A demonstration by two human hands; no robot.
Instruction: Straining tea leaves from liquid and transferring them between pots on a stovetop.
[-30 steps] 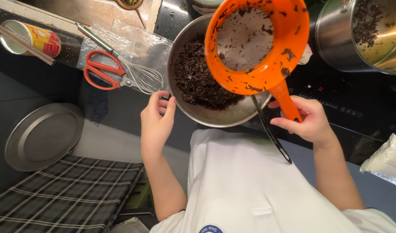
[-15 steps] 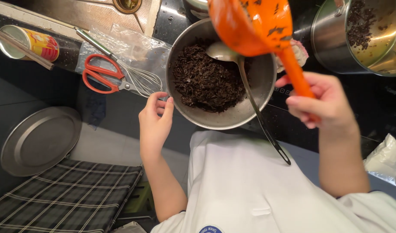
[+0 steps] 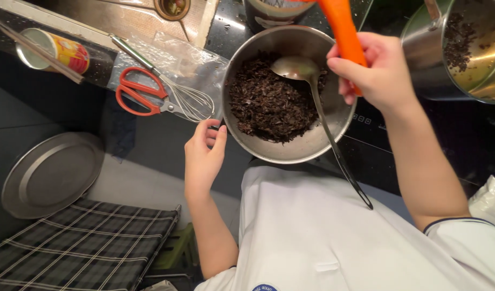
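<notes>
Left hand [image 3: 203, 156]: fingers curled, touching rim of steel bowl [image 3: 312, 148], holding nothing
Bowl: on dark desk [image 3: 150, 140], filled with dark shreds [image 3: 269, 105], ladle [image 3: 317, 102] resting inside
Right hand [image 3: 374, 70]: grip pinching orange handle [image 3: 342, 32] above bowl

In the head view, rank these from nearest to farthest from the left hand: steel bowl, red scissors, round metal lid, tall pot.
1. steel bowl: touching the left hand, at its right.
2. red scissors: up-left.
3. round metal lid: far left.
4. tall pot: top right corner.
</notes>
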